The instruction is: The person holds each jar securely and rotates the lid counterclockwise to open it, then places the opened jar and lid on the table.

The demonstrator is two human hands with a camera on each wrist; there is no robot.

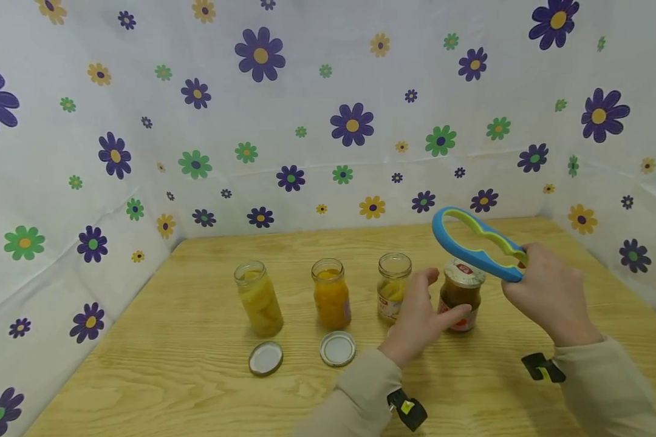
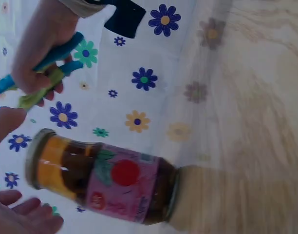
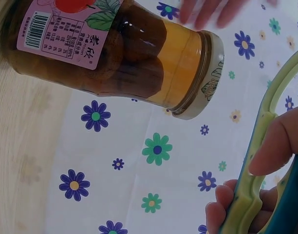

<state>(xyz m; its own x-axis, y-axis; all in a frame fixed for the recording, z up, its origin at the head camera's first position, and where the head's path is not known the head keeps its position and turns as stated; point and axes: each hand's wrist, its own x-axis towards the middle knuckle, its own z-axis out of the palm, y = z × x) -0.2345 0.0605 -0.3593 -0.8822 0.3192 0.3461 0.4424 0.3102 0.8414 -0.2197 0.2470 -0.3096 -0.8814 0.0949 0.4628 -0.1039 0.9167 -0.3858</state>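
My right hand grips the handles of a blue and yellow-green jar opener, held up over the right side of the table. Below its loop stands a lidded jar of dark fruit, with a pink label and a pale metal lid. My left hand reaches toward this jar with thumb and fingers spread. In the left wrist view the thumb and fingers appear apart from the glass. The opener's loop is not around the lid.
Three lidless jars stand in a row to the left: one of yellow fruit, one of orange fruit, and another yellow one partly behind my left hand. Two loose lids, one and another, lie before them on the wooden table.
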